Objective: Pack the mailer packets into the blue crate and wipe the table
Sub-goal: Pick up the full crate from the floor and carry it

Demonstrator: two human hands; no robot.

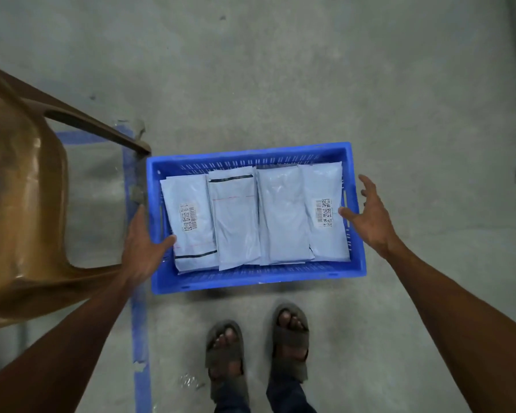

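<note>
The blue crate [251,282] rests on the concrete floor in front of my feet. Several pale grey mailer packets [236,222] lie side by side inside it, two of them showing barcode labels. My left hand [143,245] is at the crate's left wall, thumb over the rim and touching the leftmost packet; whether it grips the wall I cannot tell. My right hand [370,216] hovers over the right wall with fingers spread, thumb tip near the rightmost packet [328,222], holding nothing.
A brown plastic chair [21,204] stands to the left, one leg ending close to the crate's far-left corner. Blue tape lines [139,323] run along the floor under my left arm. My sandalled feet [256,350] are just behind the crate.
</note>
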